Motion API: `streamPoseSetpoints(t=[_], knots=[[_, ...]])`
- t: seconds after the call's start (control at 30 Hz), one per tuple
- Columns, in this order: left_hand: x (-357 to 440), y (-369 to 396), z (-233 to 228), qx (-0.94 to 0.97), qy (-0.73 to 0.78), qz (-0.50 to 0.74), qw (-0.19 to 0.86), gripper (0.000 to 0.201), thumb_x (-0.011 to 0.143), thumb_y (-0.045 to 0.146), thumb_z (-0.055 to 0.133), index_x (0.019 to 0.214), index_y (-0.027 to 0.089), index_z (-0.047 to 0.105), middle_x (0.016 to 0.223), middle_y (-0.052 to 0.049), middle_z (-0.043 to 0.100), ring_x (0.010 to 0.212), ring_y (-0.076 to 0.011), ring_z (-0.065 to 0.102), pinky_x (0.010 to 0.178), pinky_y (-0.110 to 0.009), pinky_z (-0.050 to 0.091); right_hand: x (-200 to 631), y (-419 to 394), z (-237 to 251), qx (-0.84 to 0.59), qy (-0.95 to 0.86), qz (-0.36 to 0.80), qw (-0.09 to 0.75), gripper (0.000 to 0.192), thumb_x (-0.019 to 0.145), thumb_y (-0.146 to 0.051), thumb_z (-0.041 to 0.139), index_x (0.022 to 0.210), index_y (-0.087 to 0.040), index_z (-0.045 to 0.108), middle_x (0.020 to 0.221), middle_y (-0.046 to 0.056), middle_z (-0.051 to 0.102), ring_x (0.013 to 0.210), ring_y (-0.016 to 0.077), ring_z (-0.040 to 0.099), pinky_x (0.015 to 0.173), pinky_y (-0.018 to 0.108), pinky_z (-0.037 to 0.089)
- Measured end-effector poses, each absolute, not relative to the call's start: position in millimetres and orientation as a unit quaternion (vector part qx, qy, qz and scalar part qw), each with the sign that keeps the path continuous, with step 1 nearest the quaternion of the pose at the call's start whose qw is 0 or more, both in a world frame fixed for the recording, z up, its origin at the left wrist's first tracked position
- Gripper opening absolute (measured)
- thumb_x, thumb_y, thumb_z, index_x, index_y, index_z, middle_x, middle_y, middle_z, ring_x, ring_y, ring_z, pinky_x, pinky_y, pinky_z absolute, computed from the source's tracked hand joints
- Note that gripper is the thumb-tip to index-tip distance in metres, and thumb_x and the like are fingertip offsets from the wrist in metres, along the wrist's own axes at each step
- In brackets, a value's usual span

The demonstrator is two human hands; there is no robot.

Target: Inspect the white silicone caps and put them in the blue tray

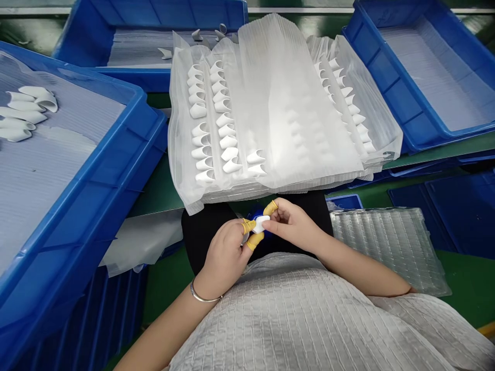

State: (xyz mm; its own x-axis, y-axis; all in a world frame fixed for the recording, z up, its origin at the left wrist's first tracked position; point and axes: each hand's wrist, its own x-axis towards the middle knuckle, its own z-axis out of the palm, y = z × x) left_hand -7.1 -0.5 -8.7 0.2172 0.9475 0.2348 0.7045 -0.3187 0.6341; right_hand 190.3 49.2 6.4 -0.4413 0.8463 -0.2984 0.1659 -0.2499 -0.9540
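Just above my lap, a small white plastic part [261,223] is held between both hands. My left hand [228,245], with yellow finger cots on its fingertips, is closed around the part's left side. From the right, my right hand [294,221] pinches the same part with its thumb against the near face; a yellow cot covers one raised finger. Beyond the hands lies a stack of clear plastic trays [247,191] with thin translucent sheets [278,98] folded over it. Rows of white hollow parts [229,141] sit in its uncovered left slots, more in the right ones.
At the left stands a blue bin [127,134] with several loose white parts [29,111] on its lining. Another blue bin [139,15] is at the back, and a third blue bin [406,87] at the right. Lower right lies a clear ridged tray [386,242].
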Motion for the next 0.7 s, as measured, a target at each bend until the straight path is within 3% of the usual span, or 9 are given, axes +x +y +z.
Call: streamPoseSetpoints(t=[0.17,0.27,0.43,0.6,0.7], knots=[[-7.4,-1.2,-9.4,0.762,0.538,0.308,0.189,0.019,0.092,0.028,0.058,0.076,0.020,0.052,0.082,-0.007,0.066,0.076,-0.0205,0.064,0.063,-0.033,0.053,191.0,50.9,12.0,-0.452,-0.582,0.636,0.231,0.009,0.086,-0.026,0.063,0.082,-0.018,0.061,0.070,-0.002,0.060,0.062,0.0117,0.054,0.058,0.025,0.041],[-7.0,-0.8,-7.7,0.760,0.538,0.311,0.190,0.019,0.092,0.028,0.057,0.076,0.021,0.053,0.082,-0.006,0.066,0.075,-0.0201,0.063,0.064,-0.033,0.053,191.8,53.1,12.7,-0.446,-0.575,0.649,0.223,0.010,0.088,-0.024,0.058,0.082,-0.018,0.062,0.073,0.000,0.064,0.066,0.0134,0.059,0.062,0.027,0.046],[-6.8,-0.1,-7.3,0.769,0.529,0.311,0.178,0.016,0.092,0.026,0.057,0.077,0.021,0.053,0.082,-0.006,0.066,0.077,-0.0208,0.063,0.065,-0.034,0.053,191.1,53.2,14.7,-0.462,-0.616,0.597,0.224,0.009,0.085,-0.026,0.064,0.081,-0.019,0.061,0.071,-0.002,0.059,0.062,0.0113,0.052,0.056,0.024,0.040],[-7.5,0.8,-5.7,0.768,0.529,0.311,0.184,0.017,0.092,0.027,0.058,0.078,0.020,0.052,0.081,-0.006,0.066,0.074,-0.0198,0.063,0.061,-0.032,0.053,192.3,54.8,16.9,-0.436,-0.595,0.639,0.218,0.011,0.089,-0.021,0.054,0.080,-0.018,0.061,0.073,0.000,0.064,0.068,0.0136,0.060,0.062,0.026,0.046],[-7.6,0.8,-5.2,0.769,0.531,0.306,0.180,0.018,0.093,0.028,0.057,0.077,0.020,0.052,0.081,-0.006,0.066,0.075,-0.0204,0.064,0.062,-0.033,0.054,191.1,54.2,19.6,-0.453,-0.614,0.609,0.218,0.009,0.088,-0.025,0.058,0.081,-0.019,0.060,0.073,-0.001,0.061,0.065,0.0122,0.056,0.058,0.025,0.043]])
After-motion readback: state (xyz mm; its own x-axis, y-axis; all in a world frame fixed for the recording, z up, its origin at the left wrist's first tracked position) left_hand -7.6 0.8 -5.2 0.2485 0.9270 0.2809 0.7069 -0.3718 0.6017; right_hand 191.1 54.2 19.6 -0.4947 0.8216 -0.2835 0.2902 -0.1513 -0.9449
